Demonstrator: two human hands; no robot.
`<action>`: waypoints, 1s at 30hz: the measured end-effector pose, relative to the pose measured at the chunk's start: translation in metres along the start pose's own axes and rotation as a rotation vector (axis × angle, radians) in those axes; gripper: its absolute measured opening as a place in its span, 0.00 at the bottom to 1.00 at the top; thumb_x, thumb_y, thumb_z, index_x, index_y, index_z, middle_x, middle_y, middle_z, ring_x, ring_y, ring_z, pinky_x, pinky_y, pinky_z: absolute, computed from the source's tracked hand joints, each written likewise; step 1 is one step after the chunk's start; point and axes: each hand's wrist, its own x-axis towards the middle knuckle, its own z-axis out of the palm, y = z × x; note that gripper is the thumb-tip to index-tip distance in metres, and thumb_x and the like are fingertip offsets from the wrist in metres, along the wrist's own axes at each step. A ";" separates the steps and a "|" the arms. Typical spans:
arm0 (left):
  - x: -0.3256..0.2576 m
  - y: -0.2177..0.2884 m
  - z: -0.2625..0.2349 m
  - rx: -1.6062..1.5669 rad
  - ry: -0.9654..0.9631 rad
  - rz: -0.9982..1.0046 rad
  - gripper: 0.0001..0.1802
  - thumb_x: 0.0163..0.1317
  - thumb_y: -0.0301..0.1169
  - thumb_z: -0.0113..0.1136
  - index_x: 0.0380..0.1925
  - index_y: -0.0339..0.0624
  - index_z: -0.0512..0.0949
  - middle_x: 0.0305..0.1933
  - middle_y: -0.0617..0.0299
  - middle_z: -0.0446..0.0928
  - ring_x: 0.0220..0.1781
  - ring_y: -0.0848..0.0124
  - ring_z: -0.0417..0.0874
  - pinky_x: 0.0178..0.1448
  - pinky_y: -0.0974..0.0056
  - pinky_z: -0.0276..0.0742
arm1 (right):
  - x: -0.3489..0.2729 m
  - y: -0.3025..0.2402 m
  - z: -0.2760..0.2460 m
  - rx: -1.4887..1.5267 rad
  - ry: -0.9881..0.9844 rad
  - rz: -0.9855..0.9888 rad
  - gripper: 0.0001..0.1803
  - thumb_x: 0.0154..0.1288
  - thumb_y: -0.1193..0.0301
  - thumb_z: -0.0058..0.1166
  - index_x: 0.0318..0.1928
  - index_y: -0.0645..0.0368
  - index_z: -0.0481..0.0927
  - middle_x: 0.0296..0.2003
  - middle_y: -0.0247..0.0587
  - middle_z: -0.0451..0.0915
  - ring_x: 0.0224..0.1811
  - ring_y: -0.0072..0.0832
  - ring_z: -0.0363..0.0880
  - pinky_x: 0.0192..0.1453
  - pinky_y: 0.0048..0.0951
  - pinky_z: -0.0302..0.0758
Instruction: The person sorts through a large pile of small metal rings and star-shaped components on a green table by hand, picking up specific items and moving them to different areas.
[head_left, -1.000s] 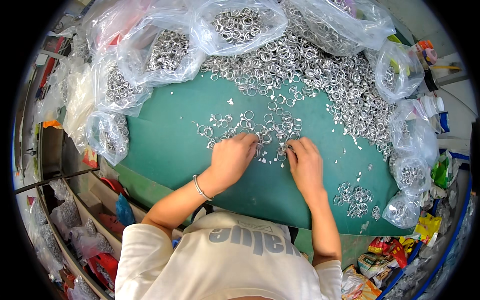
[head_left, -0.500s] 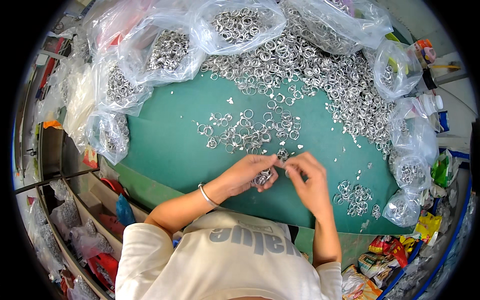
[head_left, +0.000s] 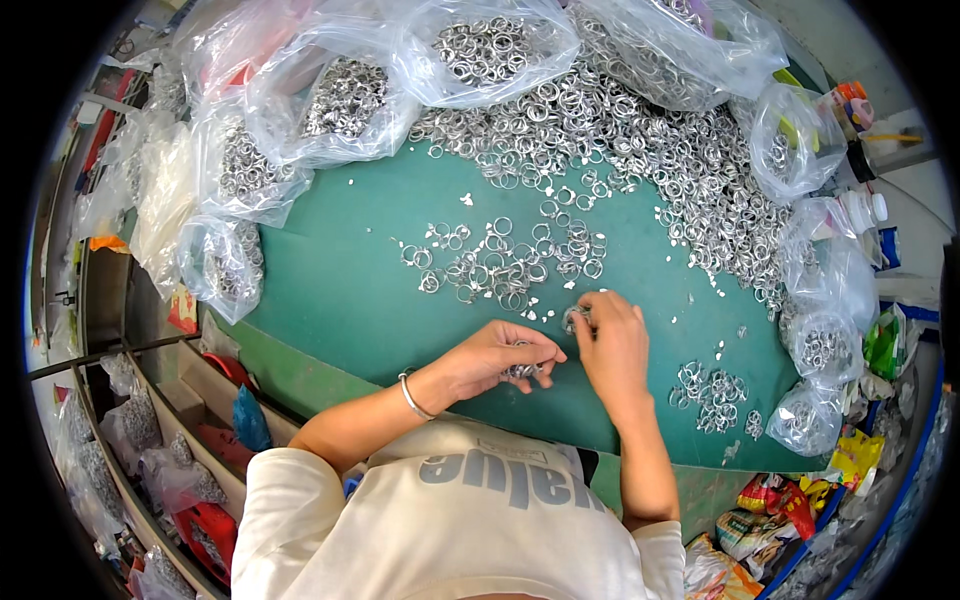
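The left hand (head_left: 497, 358) was closed on a clump of rings (head_left: 522, 371); the right hand (head_left: 612, 345) pinched one ring (head_left: 575, 318) just beside it, both near the mat's (head_left: 340, 290) front edge. Step judged: sorting rings one by one; next move calls for fine fingertip control.

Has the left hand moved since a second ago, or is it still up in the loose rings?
Yes. The left hand has pulled back toward the body, away from the loose rings on the green mat, and now holds a few rings beside the right hand.
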 end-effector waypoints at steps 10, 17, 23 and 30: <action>0.000 -0.002 0.011 0.512 0.254 0.288 0.08 0.60 0.28 0.59 0.37 0.36 0.80 0.21 0.65 0.75 0.22 0.81 0.73 0.24 0.74 0.68 | -0.010 0.008 -0.024 0.229 -0.030 0.172 0.08 0.54 0.80 0.56 0.37 0.63 0.77 0.22 0.41 0.69 0.21 0.33 0.67 0.28 0.32 0.66; 0.008 -0.004 0.013 0.898 0.438 0.511 0.08 0.55 0.26 0.62 0.35 0.37 0.79 0.20 0.61 0.77 0.21 0.78 0.75 0.27 0.70 0.71 | -0.007 0.008 -0.013 -0.040 0.063 0.043 0.03 0.55 0.78 0.55 0.32 0.60 0.77 0.26 0.43 0.74 0.28 0.40 0.73 0.36 0.36 0.67; 0.012 -0.001 0.017 1.092 0.514 0.639 0.10 0.53 0.29 0.64 0.35 0.41 0.78 0.22 0.58 0.78 0.21 0.65 0.78 0.28 0.65 0.73 | -0.027 0.017 -0.051 0.250 0.058 0.255 0.04 0.54 0.82 0.56 0.32 0.66 0.78 0.20 0.37 0.66 0.18 0.20 0.61 0.21 0.24 0.58; 0.020 -0.005 0.028 1.226 0.474 0.656 0.12 0.51 0.32 0.66 0.36 0.44 0.79 0.22 0.60 0.78 0.23 0.62 0.79 0.28 0.61 0.74 | -0.032 0.017 -0.020 -0.127 0.168 -0.073 0.07 0.52 0.78 0.59 0.34 0.60 0.79 0.27 0.39 0.73 0.32 0.36 0.73 0.35 0.34 0.64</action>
